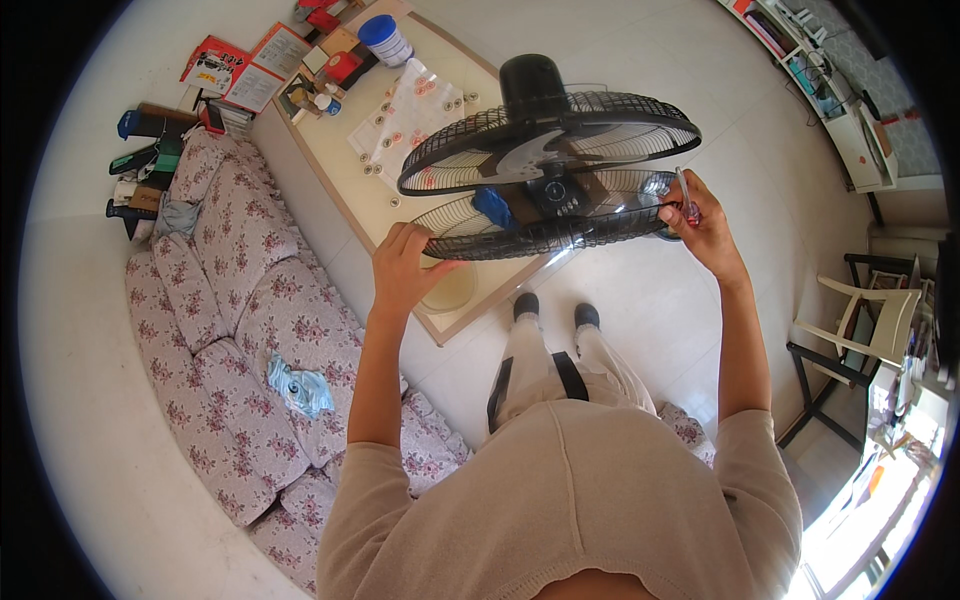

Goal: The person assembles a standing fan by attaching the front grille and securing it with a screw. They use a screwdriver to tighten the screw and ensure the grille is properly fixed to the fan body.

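A black electric fan stands before me, its motor housing uppermost in the picture. Grey blades sit within the rear wire grille. The front wire grille is apart from the rear one along the edge nearest me. My left hand grips the left rim of this front grille. On its right rim, my right hand has thumb and fingers closed, and a small tool with a clear, reddish part is also in that hand. Blue cloth shows through the wires; its exact place I cannot tell.
Behind the fan is a low table with a printed sheet, a blue-lidded tub and a round pale container. A floral sofa lines the left. At right are a chair and a white cabinet.
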